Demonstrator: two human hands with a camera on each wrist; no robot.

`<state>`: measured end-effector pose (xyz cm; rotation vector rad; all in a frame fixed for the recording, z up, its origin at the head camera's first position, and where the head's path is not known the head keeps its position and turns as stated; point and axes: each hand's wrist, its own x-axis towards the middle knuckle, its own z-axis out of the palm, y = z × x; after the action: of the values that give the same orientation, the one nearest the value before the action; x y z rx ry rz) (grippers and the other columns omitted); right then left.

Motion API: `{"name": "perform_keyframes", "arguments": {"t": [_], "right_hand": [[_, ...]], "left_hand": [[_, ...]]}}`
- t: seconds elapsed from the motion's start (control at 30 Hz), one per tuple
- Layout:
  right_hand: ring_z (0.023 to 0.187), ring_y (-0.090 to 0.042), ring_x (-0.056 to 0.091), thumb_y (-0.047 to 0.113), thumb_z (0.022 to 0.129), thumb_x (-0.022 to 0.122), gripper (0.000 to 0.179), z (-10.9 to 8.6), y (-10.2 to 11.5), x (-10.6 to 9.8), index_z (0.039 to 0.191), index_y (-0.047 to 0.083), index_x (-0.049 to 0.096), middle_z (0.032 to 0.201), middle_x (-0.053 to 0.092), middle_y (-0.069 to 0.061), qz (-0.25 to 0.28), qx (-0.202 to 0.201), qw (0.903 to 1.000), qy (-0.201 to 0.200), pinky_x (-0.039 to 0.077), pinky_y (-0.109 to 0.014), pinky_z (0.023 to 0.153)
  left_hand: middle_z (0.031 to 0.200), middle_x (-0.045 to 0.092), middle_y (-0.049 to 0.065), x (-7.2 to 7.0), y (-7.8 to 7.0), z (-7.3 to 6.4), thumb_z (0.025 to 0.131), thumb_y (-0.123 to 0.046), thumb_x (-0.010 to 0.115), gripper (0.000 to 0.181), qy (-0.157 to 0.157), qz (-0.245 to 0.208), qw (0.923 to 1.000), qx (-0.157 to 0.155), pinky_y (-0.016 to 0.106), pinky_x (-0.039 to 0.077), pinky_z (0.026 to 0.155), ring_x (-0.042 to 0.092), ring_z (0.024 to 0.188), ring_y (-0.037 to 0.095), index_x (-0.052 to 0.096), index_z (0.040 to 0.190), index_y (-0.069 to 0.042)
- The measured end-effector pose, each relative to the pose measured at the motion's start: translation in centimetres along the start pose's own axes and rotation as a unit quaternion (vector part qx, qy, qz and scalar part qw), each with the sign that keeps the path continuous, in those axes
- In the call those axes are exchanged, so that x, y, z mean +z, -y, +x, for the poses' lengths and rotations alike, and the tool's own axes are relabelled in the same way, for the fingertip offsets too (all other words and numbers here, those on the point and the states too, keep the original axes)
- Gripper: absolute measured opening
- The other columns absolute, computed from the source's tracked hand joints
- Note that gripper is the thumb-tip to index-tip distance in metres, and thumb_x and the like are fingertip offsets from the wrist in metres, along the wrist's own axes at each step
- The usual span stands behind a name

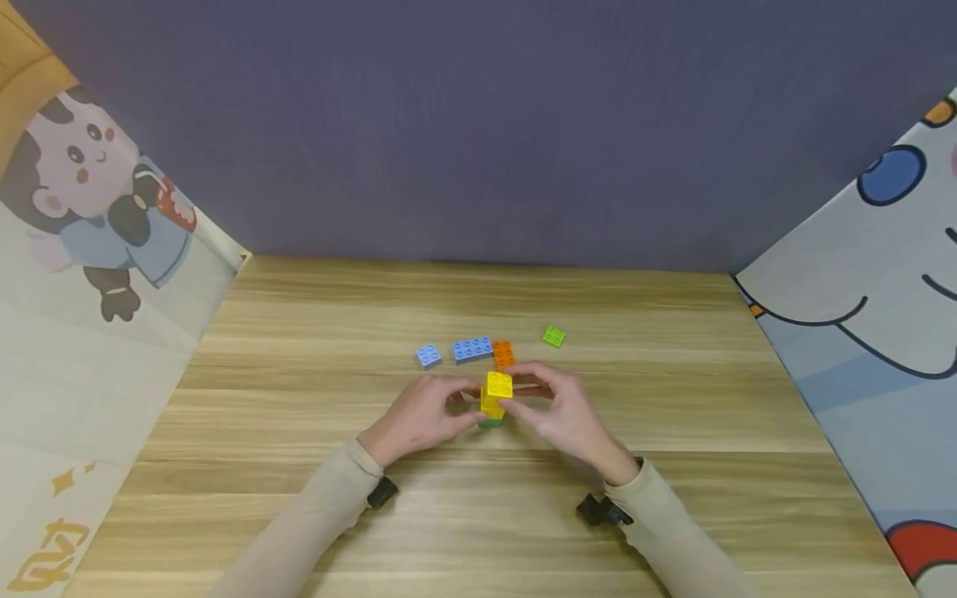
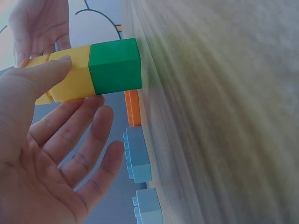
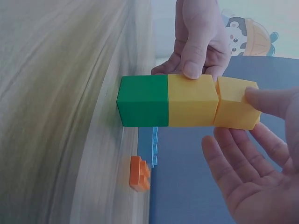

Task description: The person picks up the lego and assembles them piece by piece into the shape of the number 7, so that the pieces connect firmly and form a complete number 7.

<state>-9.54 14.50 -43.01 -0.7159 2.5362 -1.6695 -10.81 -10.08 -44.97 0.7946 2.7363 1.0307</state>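
Upright on the table stands a stack with a green brick (image 2: 117, 65) at the bottom and a yellow brick (image 3: 192, 102) above it. A second yellow brick (image 1: 499, 385) sits at the top, slightly askew, with a thin gap below it in the right wrist view. My left hand (image 1: 422, 418) pinches the middle yellow brick between thumb and fingers from the left. From the right, my right hand (image 1: 566, 414) pinches the top yellow brick, its thumb on the near face.
Behind the stack lie an orange brick (image 1: 503, 354), a long blue brick (image 1: 472, 350) and a small light-blue brick (image 1: 429, 356). Farther right is a flat lime-green brick (image 1: 554, 336). A dark partition (image 1: 486, 133) rises at the back of the wooden table (image 1: 299, 332).
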Motion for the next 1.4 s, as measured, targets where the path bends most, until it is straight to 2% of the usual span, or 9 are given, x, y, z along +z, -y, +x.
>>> {"name": "perform_keyframes", "arguments": {"t": [0.2, 0.37, 0.6, 0.77, 0.9, 1.4], "right_hand": [[0.113, -0.036, 0.075, 0.0, 0.091, 0.082, 0.041, -0.02, 0.15, 0.02, 0.129, 0.004, 0.07, 0.129, 0.074, -0.016, -0.015, -0.009, 0.9998, 0.007, 0.063, -0.044, 0.099], [0.114, -0.03, 0.074, -0.001, 0.091, 0.082, 0.041, -0.03, 0.0, 0.08, 0.13, 0.005, 0.07, 0.129, 0.074, -0.011, -0.037, -0.024, 0.999, 0.01, 0.064, -0.043, 0.097], [0.103, -0.02, 0.072, 0.002, 0.091, 0.083, 0.039, 0.18, -0.13, 0.07, 0.128, 0.006, 0.073, 0.127, 0.074, -0.009, -0.09, -0.069, 0.9935, 0.007, 0.066, -0.037, 0.079], [0.101, -0.022, 0.072, 0.008, 0.093, 0.082, 0.036, 0.47, 0.17, 0.12, 0.128, 0.007, 0.074, 0.124, 0.075, -0.006, -0.118, -0.086, 0.9892, 0.017, 0.065, -0.039, 0.076], [0.1, -0.02, 0.071, 0.009, 0.093, 0.082, 0.035, 0.45, -0.01, 0.24, 0.126, 0.007, 0.073, 0.123, 0.075, -0.006, -0.122, -0.092, 0.9882, 0.011, 0.065, -0.04, 0.077], [0.102, -0.02, 0.071, 0.008, 0.093, 0.083, 0.035, 0.38, -0.67, 0.37, 0.126, 0.004, 0.072, 0.124, 0.075, -0.009, -0.101, -0.09, 0.9908, 0.009, 0.064, -0.031, 0.076]], "left_hand": [[0.118, 0.081, 0.001, 0.01, 0.0, -0.04, 0.094, -0.037, 0.083, 0.039, 0.0, -0.001, 1.0, -0.003, 0.028, 0.061, 0.083, 0.074, 0.093, 0.01, 0.077, 0.126, -0.014], [0.118, 0.081, 0.0, -0.05, -0.1, -0.05, 0.094, -0.037, 0.083, 0.039, 0.001, 0.001, 1.0, -0.002, 0.029, 0.061, 0.083, 0.074, 0.092, 0.01, 0.077, 0.126, -0.014], [0.118, 0.081, 0.001, -0.13, -0.15, 0.0, 0.095, -0.036, 0.082, 0.04, 0.001, 0.005, 1.0, 0.007, 0.028, 0.061, 0.083, 0.074, 0.092, 0.01, 0.077, 0.127, -0.013], [0.117, 0.081, -0.001, -0.06, 0.01, -0.01, 0.095, -0.036, 0.082, 0.037, 0.0, 0.007, 1.0, 0.006, 0.029, 0.061, 0.084, 0.073, 0.093, 0.009, 0.077, 0.125, -0.015], [0.117, 0.081, -0.001, 0.02, 0.08, -0.01, 0.095, -0.036, 0.082, 0.038, 0.001, 0.005, 1.0, 0.004, 0.029, 0.061, 0.084, 0.073, 0.093, 0.009, 0.077, 0.126, -0.015], [0.118, 0.081, 0.0, -0.02, 0.09, -0.15, 0.096, -0.036, 0.082, 0.038, 0.001, 0.0, 1.0, 0.005, 0.028, 0.062, 0.082, 0.073, 0.093, 0.008, 0.077, 0.127, -0.015]]}}
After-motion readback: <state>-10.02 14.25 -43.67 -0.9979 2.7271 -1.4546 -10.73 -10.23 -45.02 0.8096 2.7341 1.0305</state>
